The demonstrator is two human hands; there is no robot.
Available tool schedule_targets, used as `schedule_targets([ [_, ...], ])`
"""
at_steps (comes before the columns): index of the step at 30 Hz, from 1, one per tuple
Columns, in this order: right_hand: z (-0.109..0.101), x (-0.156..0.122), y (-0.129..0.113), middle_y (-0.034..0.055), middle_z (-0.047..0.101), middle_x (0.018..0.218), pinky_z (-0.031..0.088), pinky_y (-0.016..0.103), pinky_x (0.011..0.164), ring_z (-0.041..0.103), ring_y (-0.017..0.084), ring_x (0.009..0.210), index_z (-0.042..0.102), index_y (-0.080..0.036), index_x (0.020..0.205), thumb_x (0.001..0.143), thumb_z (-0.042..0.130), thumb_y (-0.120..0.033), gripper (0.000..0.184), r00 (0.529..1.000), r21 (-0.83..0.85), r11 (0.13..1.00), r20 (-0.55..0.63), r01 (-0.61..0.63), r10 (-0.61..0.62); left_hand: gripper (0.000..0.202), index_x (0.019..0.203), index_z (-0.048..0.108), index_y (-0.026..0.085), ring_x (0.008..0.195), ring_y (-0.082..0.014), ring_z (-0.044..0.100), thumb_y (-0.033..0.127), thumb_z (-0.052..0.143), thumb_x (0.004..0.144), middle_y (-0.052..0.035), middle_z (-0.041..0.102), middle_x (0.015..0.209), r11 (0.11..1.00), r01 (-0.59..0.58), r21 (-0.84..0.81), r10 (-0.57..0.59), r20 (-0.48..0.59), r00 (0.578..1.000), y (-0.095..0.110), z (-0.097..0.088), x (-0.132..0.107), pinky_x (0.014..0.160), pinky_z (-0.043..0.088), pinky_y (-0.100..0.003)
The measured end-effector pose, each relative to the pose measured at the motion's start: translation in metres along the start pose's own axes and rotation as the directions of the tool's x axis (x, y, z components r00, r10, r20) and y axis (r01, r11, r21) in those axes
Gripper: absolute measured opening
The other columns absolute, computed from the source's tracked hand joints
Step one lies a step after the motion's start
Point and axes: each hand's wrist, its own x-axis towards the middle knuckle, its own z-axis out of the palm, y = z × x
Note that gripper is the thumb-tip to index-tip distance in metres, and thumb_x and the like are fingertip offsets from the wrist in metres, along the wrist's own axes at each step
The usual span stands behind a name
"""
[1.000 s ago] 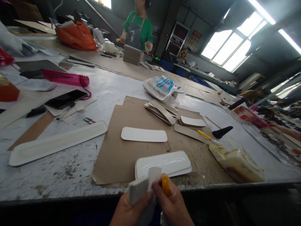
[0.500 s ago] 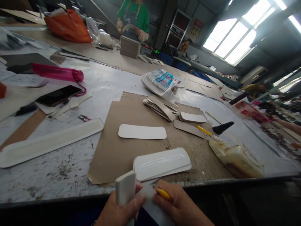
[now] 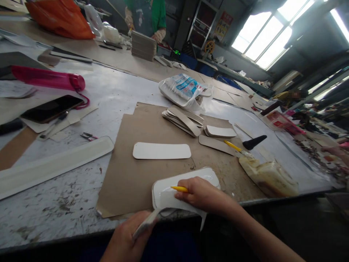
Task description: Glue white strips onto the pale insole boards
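My left hand point(image 3: 132, 233) is closed around a folded or stacked bundle of thin white strips point(image 3: 145, 223) at the table's front edge. A yellow-handled tool point(image 3: 180, 189) is gripped in my right hand point(image 3: 200, 194), its working end hidden by my fingers. That hand is over the glossy white rounded panel point(image 3: 166, 189), which lies on a small pile of similar pieces. A thin white sheet point(image 3: 188, 208) runs from near the bundle to below my right hand, one end hanging over the edge. Beyond lies a single white panel point(image 3: 162, 150) on brown card point(image 3: 120, 174).
Stacked strips point(image 3: 181, 122), a plastic bag point(image 3: 182, 89), a yellow brush point(image 3: 234, 146) and a stained glue container point(image 3: 268, 176) stand around the card. Left are a long panel point(image 3: 57, 163), snips point(image 3: 88, 136), a phone point(image 3: 51, 108) and a pink case point(image 3: 49, 78). A co-worker point(image 3: 147, 18) stands opposite.
My right hand has moved up and forward from the table edge to over the glossy panel, still with the yellow tool. The bundle in my left hand has tipped from upright to slanting.
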Motion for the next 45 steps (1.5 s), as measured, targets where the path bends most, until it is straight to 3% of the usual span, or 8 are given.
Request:
schedule_targets([
  [4,-0.008,0.023,-0.003,0.0011,0.059,0.061,0.023,0.021,0.046,0.049,0.014,0.053,0.064,-0.02,0.071,0.079,0.059,-0.029,0.013,0.989,-0.073,0.997,0.146,0.003,0.008,0.021,0.086,0.064,0.02,0.079,-0.0192,0.057,0.015,0.044,0.08,-0.0075,0.062,0.086,0.88,-0.356,0.313,0.372,0.01,0.928,-0.009,-0.009,-0.002,0.071,0.046,-0.025],
  [7,-0.011,0.032,-0.005,0.0045,0.064,0.07,0.025,0.022,0.048,0.055,0.018,0.063,0.066,-0.02,0.082,0.08,0.055,-0.034,0.018,0.97,-0.097,0.995,0.244,0.014,0.01,0.034,0.097,0.06,0.017,0.099,-0.0204,0.051,0.001,0.037,0.077,-0.01,0.057,0.109,0.753,-0.459,0.471,0.535,-0.033,0.844,-0.013,-0.005,-0.001,0.084,0.045,-0.028],
  [10,-0.01,0.038,-0.005,0.0068,0.066,0.075,0.026,0.024,0.05,0.059,0.021,0.071,0.067,-0.02,0.086,0.081,0.052,-0.035,0.021,0.964,-0.145,0.989,0.266,0.015,0.024,0.034,0.101,0.058,0.015,0.11,-0.0215,0.046,-0.001,0.038,0.078,-0.011,0.053,0.119,0.664,-0.519,0.538,0.607,0.018,0.795,-0.015,-0.001,0.003,0.091,0.043,-0.03],
  [14,-0.007,0.041,-0.003,0.0078,0.067,0.079,0.027,0.025,0.052,0.061,0.022,0.075,0.067,-0.02,0.088,0.082,0.051,-0.036,0.023,0.966,-0.185,0.983,0.257,0.014,0.035,0.032,0.095,0.058,0.013,0.113,-0.021,0.044,-0.004,0.036,0.078,-0.0097,0.054,0.122,0.604,-0.533,0.592,0.62,0.071,0.781,-0.014,0.0,0.007,0.096,0.041,-0.03],
  [26,-0.006,0.041,-0.005,0.0089,0.068,0.086,0.038,0.026,0.059,0.063,0.025,0.082,0.066,-0.021,0.093,0.083,0.052,-0.036,0.023,0.961,-0.239,0.971,0.269,0.001,0.065,0.038,0.082,0.06,0.016,0.105,-0.0194,0.051,-0.006,0.031,0.072,-0.0049,0.059,0.12,0.594,-0.532,0.604,0.577,0.141,0.805,-0.021,0.002,0.019,0.092,0.046,-0.032],
  [35,-0.015,0.031,-0.007,0.0107,0.068,0.088,0.042,0.028,0.061,0.063,0.028,0.085,0.068,-0.019,0.09,0.079,0.06,-0.039,0.024,0.949,-0.32,0.947,0.291,-0.024,0.123,0.04,0.09,0.063,0.016,0.099,-0.0184,0.056,-0.005,0.033,0.072,-0.0055,0.06,0.119,0.472,-0.586,0.658,0.6,0.248,0.761,-0.021,-0.007,0.024,0.086,0.05,-0.027],
  [40,-0.032,0.003,0.022,0.0094,0.067,0.089,0.041,0.027,0.062,0.062,0.026,0.086,0.068,-0.019,0.085,0.077,0.061,-0.034,0.018,0.944,-0.402,0.905,0.219,-0.142,0.245,0.037,0.086,0.064,0.017,0.1,-0.0182,0.057,-0.003,0.035,0.074,-0.0069,0.06,0.12,0.395,-0.646,0.653,0.664,0.283,0.692,-0.025,-0.012,0.028,0.087,0.049,-0.025],
  [45,-0.041,-0.016,0.066,0.0053,0.066,0.087,0.035,0.024,0.057,0.06,0.022,0.082,0.066,-0.022,0.085,0.078,0.056,-0.036,0.019,0.923,-0.315,0.897,0.126,-0.311,0.364,0.038,0.083,0.064,0.018,0.101,-0.0177,0.057,-0.004,0.033,0.077,-0.0059,0.06,0.119,0.365,-0.654,0.663,0.669,0.302,0.679,-0.029,-0.012,0.029,0.087,0.047,-0.024],
])
